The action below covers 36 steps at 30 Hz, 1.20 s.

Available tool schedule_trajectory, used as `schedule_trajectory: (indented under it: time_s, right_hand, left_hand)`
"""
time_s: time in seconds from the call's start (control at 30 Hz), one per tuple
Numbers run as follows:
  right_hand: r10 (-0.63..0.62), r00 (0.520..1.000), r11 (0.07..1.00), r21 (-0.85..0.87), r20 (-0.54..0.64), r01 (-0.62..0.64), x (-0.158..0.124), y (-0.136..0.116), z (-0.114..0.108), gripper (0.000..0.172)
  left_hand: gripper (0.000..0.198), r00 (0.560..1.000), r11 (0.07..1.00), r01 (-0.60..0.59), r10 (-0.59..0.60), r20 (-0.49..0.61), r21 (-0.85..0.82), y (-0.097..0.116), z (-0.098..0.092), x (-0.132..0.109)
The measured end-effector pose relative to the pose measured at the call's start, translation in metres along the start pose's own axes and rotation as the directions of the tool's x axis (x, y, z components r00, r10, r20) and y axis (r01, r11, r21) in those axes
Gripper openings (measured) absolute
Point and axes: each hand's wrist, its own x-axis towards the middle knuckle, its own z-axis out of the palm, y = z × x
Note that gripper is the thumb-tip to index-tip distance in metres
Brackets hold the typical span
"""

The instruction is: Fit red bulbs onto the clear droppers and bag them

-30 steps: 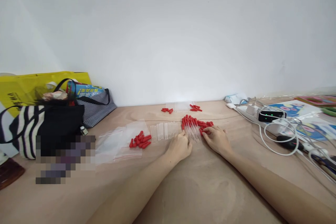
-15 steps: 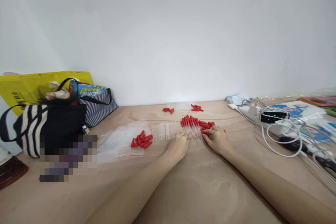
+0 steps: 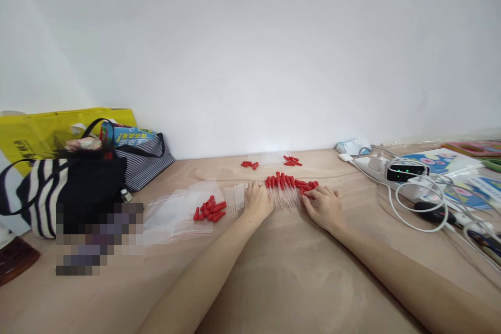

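Clear glass dropper tubes (image 3: 234, 198) lie side by side in a row on the table. My left hand (image 3: 258, 202) is over the right end of that row, fingers bent down onto the tubes; its fingertips are partly hidden. To its right are glass droppers fitted with red rubber bulbs (image 3: 279, 180), bulbs pointing away from me, tubes toward me. My right hand (image 3: 324, 209) rests at their right side, its fingers closed around a red bulb that they mostly cover. More red bulbs (image 3: 311, 185) show just beyond its fingertips.
Loose red bulbs (image 3: 211, 210) lie on clear zip bags (image 3: 168, 216) at left. Smaller bulb groups (image 3: 249, 165) and tubes (image 3: 272, 159) are near the wall. Bags (image 3: 86, 188) stand far left. A power strip (image 3: 370, 165) with tangled white cables (image 3: 403, 219) fills the right side.
My left hand has moved left and away from me, from the edge of the assembled droppers onto the bare tubes. My right hand stays nearly in place. The view has shifted slightly.
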Motion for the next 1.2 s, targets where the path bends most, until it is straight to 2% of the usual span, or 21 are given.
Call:
schedule_trajectory:
  time_s: [0.1, 0.2, 0.33, 0.47, 0.57, 0.83, 1.03, 1.13, 1.2]
  right_hand:
    - [-0.081, 0.996, 0.994, 0.074, -0.025, 0.083, -0.002, -0.006, -0.005, 0.022]
    - [-0.229, 0.973, 0.962, 0.153, -0.012, 0.228, -0.005, -0.014, -0.011, 0.021]
    - [-0.434, 0.9, 0.873, 0.268, 0.045, 0.408, -0.01, -0.025, -0.016, 0.021]
    - [-0.532, 0.841, 0.81, 0.351, 0.101, 0.47, -0.014, -0.033, -0.017, 0.02]
    - [-0.548, 0.826, 0.8, 0.371, 0.133, 0.472, -0.015, -0.035, -0.016, 0.02]
    - [-0.548, 0.822, 0.797, 0.396, 0.155, 0.457, -0.014, -0.034, -0.016, 0.019]
    - [-0.541, 0.822, 0.8, 0.41, 0.176, 0.438, -0.014, -0.035, -0.016, 0.016]
    - [-0.519, 0.834, 0.813, 0.41, 0.187, 0.413, -0.013, -0.034, -0.015, 0.014]
    - [-0.492, 0.847, 0.833, 0.392, 0.201, 0.39, -0.013, -0.034, -0.016, 0.014]
  left_hand:
    - [0.02, 0.999, 0.999, 0.034, -0.034, 0.024, 0.036, 0.008, 0.0, 0.002]
    - [0.025, 0.997, 0.996, 0.07, -0.072, 0.035, 0.059, 0.011, 0.0, 0.005]
    - [0.03, 0.993, 0.991, 0.109, -0.112, 0.039, 0.076, 0.007, 0.002, 0.012]
    - [0.027, 0.986, 0.986, 0.143, -0.15, 0.075, 0.084, 0.004, 0.004, 0.02]
    - [0.029, 0.977, 0.981, 0.178, -0.186, 0.104, 0.081, 0.004, 0.003, 0.025]
    - [0.029, 0.946, 0.965, 0.256, -0.26, 0.192, 0.049, 0.008, 0.001, 0.031]
    - [0.034, 0.915, 0.948, 0.315, -0.312, 0.256, 0.03, 0.003, 0.0, 0.036]
    - [0.032, 0.91, 0.949, 0.315, -0.309, 0.276, 0.024, -0.001, -0.003, 0.038]
    - [0.028, 0.922, 0.959, 0.283, -0.276, 0.272, 0.014, -0.006, -0.009, 0.037]
